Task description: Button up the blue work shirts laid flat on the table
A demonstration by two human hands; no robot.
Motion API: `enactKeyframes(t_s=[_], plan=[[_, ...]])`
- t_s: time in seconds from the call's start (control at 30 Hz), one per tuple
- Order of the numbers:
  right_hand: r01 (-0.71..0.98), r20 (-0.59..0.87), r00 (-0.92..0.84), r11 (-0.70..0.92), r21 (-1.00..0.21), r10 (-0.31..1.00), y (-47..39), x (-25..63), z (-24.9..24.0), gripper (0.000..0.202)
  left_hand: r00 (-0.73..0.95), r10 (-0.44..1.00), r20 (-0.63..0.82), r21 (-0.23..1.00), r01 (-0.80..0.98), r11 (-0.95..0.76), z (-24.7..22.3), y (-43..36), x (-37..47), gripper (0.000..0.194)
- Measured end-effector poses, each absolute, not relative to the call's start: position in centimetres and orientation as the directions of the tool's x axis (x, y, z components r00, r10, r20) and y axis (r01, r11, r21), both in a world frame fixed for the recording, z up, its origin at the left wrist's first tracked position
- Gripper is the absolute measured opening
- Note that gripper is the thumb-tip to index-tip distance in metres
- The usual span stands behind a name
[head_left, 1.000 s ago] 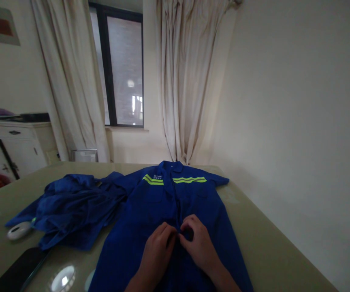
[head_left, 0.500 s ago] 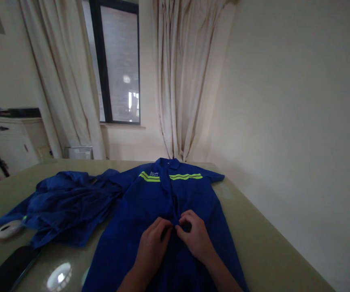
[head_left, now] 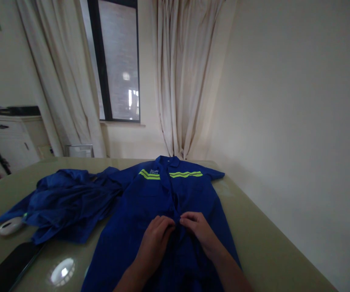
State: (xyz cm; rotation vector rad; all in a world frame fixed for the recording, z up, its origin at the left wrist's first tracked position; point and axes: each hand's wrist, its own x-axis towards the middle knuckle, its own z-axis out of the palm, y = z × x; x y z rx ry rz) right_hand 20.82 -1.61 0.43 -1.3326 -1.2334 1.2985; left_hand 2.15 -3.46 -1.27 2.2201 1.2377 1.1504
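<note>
A blue work jacket [head_left: 193, 194] with yellow-green reflective stripes across the chest lies face up, its collar toward the far side. My left hand [head_left: 156, 239] is closed in a pinch on the left front edge, midway down the placket. Just across from it, my right hand [head_left: 199, 231] pinches the cloth at the opposite edge with thumb and forefinger. The two sets of fingertips are close together over the front opening, which gapes slightly above them. Any button or zip between the fingers is too small to make out.
A crumpled blue garment [head_left: 68, 198] lies left of the jacket on the greenish table [head_left: 260, 239]. Near it are a white rounded object [head_left: 11, 226] and a dark flat object [head_left: 9, 263]. A wall [head_left: 299, 121] runs along the right; curtains [head_left: 181, 81] hang behind.
My right hand's fingers have closed from a rounded curl into a flatter pinch. My left hand has shifted slightly right. The jacket lies nearly as before.
</note>
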Motion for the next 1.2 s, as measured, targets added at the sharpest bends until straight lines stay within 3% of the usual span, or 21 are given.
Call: enactKeyframes(t_s=[0.13,0.3,0.5,0.67,0.83,1.2], plan=[[0.126,-0.076,-0.032,-0.071,-0.989,0.997,-1.6,20.7,0.2,0.023,0.310,0.837,0.450,0.631,0.553,-0.544,-1.4,-3.6,2.3,0.016],[0.286,0.044,-0.074,0.063,-0.956,0.996,-1.8,20.7,0.2,0.024,0.200,0.885,0.420,0.717,0.525,-0.459,-1.8,-3.4,2.5,0.011],[0.491,0.258,-0.148,0.297,-0.819,0.955,-2.5,20.3,1.5,0.006,0.193,0.880,0.434,0.689,0.558,-0.463,-2.1,-3.4,2.5,0.012],[0.618,0.311,-0.158,0.339,-0.709,0.937,-3.3,19.7,2.0,0.008,0.211,0.856,0.471,0.643,0.582,-0.498,-2.0,-3.5,2.5,0.016],[0.622,0.313,-0.189,0.360,-0.696,0.931,-3.4,19.6,2.1,0.011,0.215,0.863,0.457,0.659,0.570,-0.491,-2.0,-3.4,2.4,0.017],[0.517,0.254,-0.185,0.313,-0.796,0.949,-3.0,19.9,1.8,0.016,0.232,0.893,0.385,0.717,0.534,-0.448,-2.3,-3.5,2.6,0.018]])
